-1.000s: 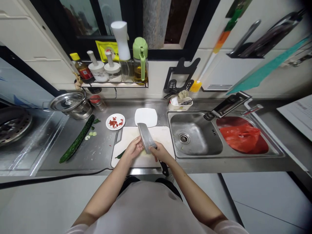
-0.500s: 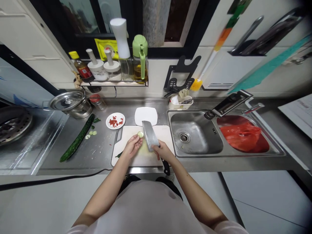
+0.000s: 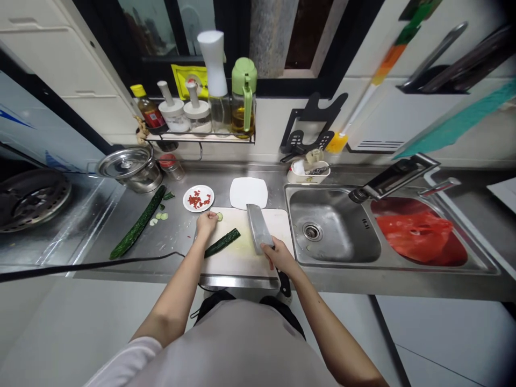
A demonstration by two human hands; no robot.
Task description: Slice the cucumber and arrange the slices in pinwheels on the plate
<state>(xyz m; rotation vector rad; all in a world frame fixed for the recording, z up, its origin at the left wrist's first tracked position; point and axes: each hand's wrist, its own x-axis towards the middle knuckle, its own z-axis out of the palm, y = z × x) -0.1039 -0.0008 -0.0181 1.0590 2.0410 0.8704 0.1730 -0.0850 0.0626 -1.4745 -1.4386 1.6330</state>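
Observation:
My right hand (image 3: pixel 277 253) grips a cleaver (image 3: pixel 259 228), its broad blade tilted over the right part of the white cutting board (image 3: pixel 245 264). Between the fingertips of my left hand (image 3: pixel 207 221) is a cucumber slice (image 3: pixel 219 216), near the board's upper left. A piece of cucumber (image 3: pixel 223 242) with dark green skin lies slantwise on the board, partly behind my left forearm. Chopped red pepper bits rest on a small white plate (image 3: pixel 186 200) just above my left hand. Behind the board stands a white square dish (image 3: pixel 249 192).
A whole cucumber (image 3: pixel 139 223) lies on the steel counter at left, beside several cucumber slices (image 3: pixel 161 216) and a lidded pot (image 3: pixel 139 172). To the right is the sink (image 3: pixel 334 226) with a red plastic bag (image 3: pixel 415 236). A seasoning rack (image 3: pixel 201 137) hangs behind.
My left hand has moved left with the cucumber slice, away from the blade. The cucumber piece on the board, mostly hidden before, now shows. My right hand keeps the cleaver; the view has shifted slightly.

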